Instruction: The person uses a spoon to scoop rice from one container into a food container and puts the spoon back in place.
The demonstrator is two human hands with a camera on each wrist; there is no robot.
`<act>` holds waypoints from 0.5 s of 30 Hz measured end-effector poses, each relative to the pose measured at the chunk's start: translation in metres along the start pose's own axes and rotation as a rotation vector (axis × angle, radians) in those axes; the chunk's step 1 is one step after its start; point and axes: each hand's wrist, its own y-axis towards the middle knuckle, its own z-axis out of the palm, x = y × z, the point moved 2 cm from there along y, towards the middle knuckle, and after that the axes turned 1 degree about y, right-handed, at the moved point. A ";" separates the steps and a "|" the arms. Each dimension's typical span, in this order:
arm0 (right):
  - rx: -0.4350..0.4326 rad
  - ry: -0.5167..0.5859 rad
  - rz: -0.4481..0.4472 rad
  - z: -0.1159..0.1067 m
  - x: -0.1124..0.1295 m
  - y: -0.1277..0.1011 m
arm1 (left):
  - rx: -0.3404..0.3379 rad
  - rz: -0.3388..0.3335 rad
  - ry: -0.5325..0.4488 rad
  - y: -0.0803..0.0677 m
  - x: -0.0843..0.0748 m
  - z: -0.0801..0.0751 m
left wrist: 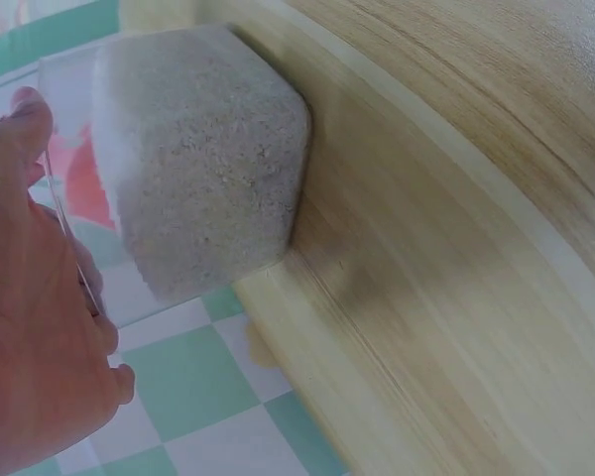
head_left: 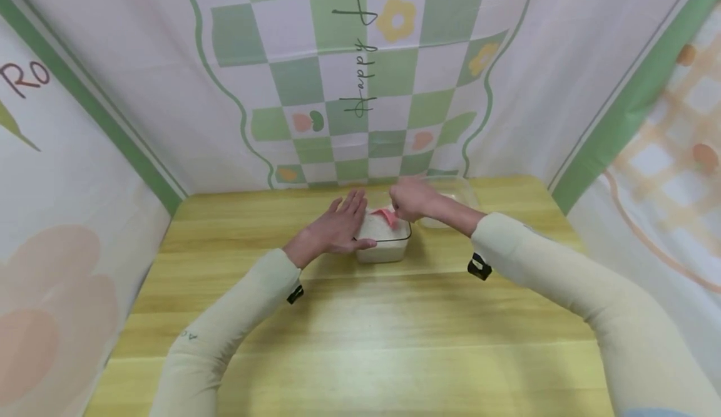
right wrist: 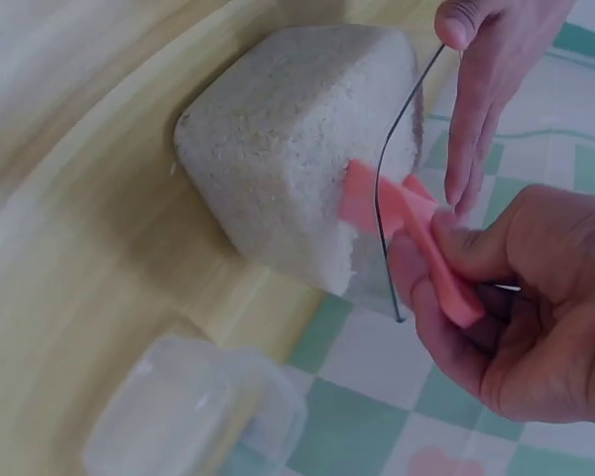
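A clear box filled with white rice stands on the table near the back wall. My left hand rests along its left rim, fingers straight and thumb spread over the front edge; the left wrist view shows this hand beside the rim. Above the rice, my right hand grips a pink scoop by its handle between thumb and fingers. The scoop's head dips into the top of the rice. How deep it goes is hard to tell.
A second clear plastic container sits right of the rice box, partly behind my right forearm; some pale contents seem to lie in it. The wooden table ends at a checkered cloth wall, with cloth walls on both sides.
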 end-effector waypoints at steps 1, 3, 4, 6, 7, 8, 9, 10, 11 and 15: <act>0.024 0.040 0.002 0.001 -0.002 0.001 | 0.000 -0.002 0.001 0.000 0.000 0.000; 0.061 0.116 -0.002 0.002 -0.006 0.001 | 0.001 -0.008 0.003 -0.001 -0.001 -0.002; 0.074 0.156 -0.002 0.003 -0.008 0.001 | 0.001 -0.010 -0.001 -0.001 -0.002 -0.002; 0.091 0.233 -0.003 0.004 -0.014 0.000 | 0.003 -0.012 -0.009 -0.001 -0.002 -0.003; 0.105 0.286 0.006 0.005 -0.017 -0.001 | 0.002 -0.011 -0.013 -0.001 -0.002 -0.002; 0.118 0.343 0.018 0.006 -0.019 -0.002 | 0.004 -0.010 -0.018 -0.001 -0.003 -0.002; 0.130 0.399 0.034 0.007 -0.022 -0.004 | 0.005 -0.008 -0.021 -0.001 -0.003 -0.002; 0.143 0.465 0.055 0.008 -0.026 -0.006 | 0.006 -0.007 -0.024 -0.001 -0.003 -0.002; 0.156 0.531 0.082 0.009 -0.029 -0.009 | 0.008 -0.006 -0.026 0.000 -0.003 -0.002; 0.175 0.752 0.154 0.015 -0.040 -0.020 | 0.020 -0.006 -0.025 0.000 -0.002 0.000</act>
